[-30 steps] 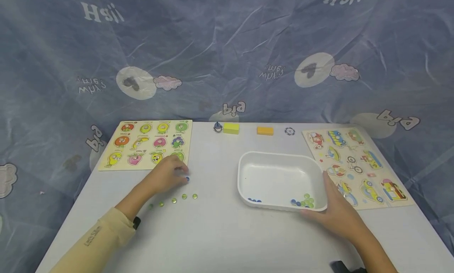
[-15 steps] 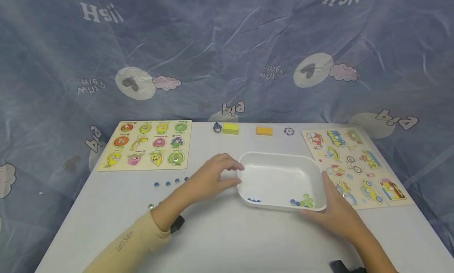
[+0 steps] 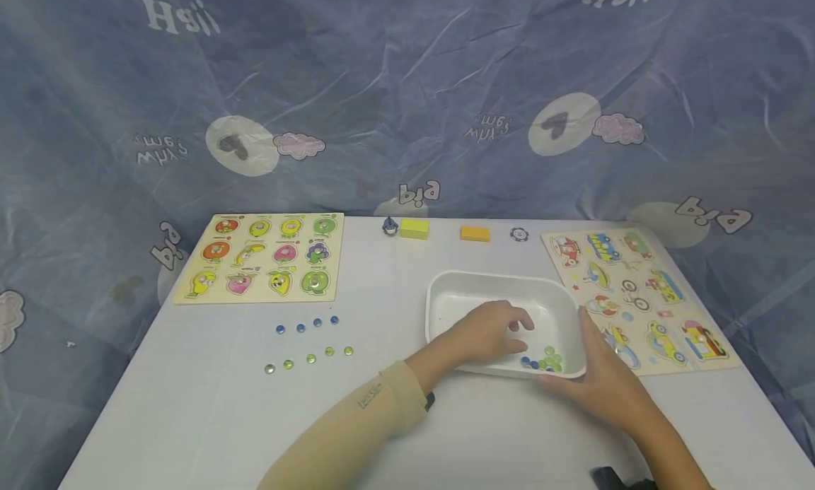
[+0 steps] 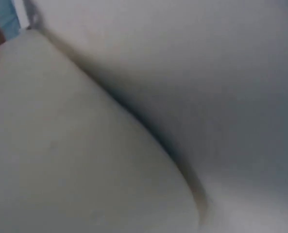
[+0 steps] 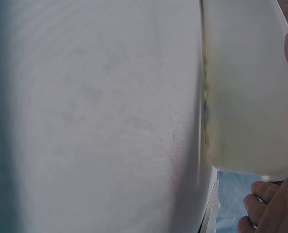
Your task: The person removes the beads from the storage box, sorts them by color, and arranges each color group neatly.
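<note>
A white plastic tub (image 3: 477, 281) stands on the table, with blue glass beads (image 3: 529, 363) and green glass beads (image 3: 551, 360) gathered in its near right corner. My right hand (image 3: 601, 380) grips the tub's right end, thumb at the near side; the right wrist view shows the tub's pale wall (image 5: 250, 97) beside the fingers. Over the tub's inside hovers my left hand (image 3: 490, 332), fingers loosely bent and apart, nothing seen between them. On the left of the table lie a row of blue beads (image 3: 301, 327) and a nearer row of green beads (image 3: 310, 358). Sleeve and tabletop fill the blurred left wrist view.
A fruit puzzle board (image 3: 261, 260) lies at the back left, a vehicle puzzle board (image 3: 637, 306) at the right. Along the back edge are a small penguin-like figure (image 3: 390, 227), a yellow block (image 3: 414, 228), an orange block (image 3: 475, 234) and a round flower-shaped piece (image 3: 519, 234).
My left hand has let go of a blue bead at the right end of the blue row and moved right, over the tub. The right hand keeps its hold on the tub.
</note>
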Action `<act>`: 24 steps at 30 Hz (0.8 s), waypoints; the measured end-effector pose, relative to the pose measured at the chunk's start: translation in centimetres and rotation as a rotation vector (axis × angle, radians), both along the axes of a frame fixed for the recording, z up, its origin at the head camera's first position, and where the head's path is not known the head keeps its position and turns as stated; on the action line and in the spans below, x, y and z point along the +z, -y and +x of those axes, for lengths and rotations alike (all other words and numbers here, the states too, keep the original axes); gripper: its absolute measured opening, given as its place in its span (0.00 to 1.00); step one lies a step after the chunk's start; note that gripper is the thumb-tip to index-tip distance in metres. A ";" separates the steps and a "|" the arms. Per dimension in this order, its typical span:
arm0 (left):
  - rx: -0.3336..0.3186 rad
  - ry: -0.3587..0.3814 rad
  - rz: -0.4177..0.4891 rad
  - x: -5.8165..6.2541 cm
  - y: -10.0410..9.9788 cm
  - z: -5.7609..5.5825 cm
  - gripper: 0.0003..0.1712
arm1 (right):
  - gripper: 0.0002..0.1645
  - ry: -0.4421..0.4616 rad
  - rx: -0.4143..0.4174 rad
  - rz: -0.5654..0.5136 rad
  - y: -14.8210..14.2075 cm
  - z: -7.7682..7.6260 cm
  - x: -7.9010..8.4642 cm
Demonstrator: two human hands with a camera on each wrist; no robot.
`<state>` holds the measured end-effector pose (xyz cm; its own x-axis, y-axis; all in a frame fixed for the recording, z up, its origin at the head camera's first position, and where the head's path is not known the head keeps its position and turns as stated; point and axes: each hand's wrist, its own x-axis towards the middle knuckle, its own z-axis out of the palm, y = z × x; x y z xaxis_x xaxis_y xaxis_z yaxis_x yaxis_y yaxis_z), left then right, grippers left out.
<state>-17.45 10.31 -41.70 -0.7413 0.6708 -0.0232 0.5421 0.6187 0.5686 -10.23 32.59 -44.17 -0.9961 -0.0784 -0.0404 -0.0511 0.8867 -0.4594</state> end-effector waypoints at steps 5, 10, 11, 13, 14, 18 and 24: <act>-0.002 -0.001 -0.093 -1.3 -2.2 -0.2 0.18 | 0.78 -0.005 0.009 -0.014 -0.2 0.0 0.0; 0.015 0.029 -0.136 -1.6 -2.9 -0.3 0.17 | 0.78 0.002 0.011 -0.019 -0.2 0.0 -0.1; 0.014 0.036 -0.132 -1.6 -2.9 -0.3 0.16 | 0.78 0.003 0.010 -0.018 -0.1 0.0 -0.1; 0.014 0.060 -0.117 -1.6 -2.8 -0.4 0.15 | 0.78 0.001 0.010 -0.018 -0.1 0.0 -0.1; 0.012 0.072 -0.108 -1.6 -2.8 -0.4 0.14 | 0.78 0.000 0.010 -0.017 -0.1 0.0 -0.1; 0.009 0.126 -0.077 -1.7 -2.7 -0.5 0.11 | 0.78 0.001 0.005 -0.016 0.0 0.0 -0.1; -0.025 0.154 -0.075 -1.9 -3.0 -0.5 0.10 | 0.78 0.005 0.008 -0.018 -0.1 0.0 -0.1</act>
<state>-17.97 13.30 -43.60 -0.7084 0.6810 -0.1857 0.4678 0.6500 0.5989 -10.26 32.72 -44.31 -0.9952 -0.0874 -0.0434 -0.0564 0.8779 -0.4755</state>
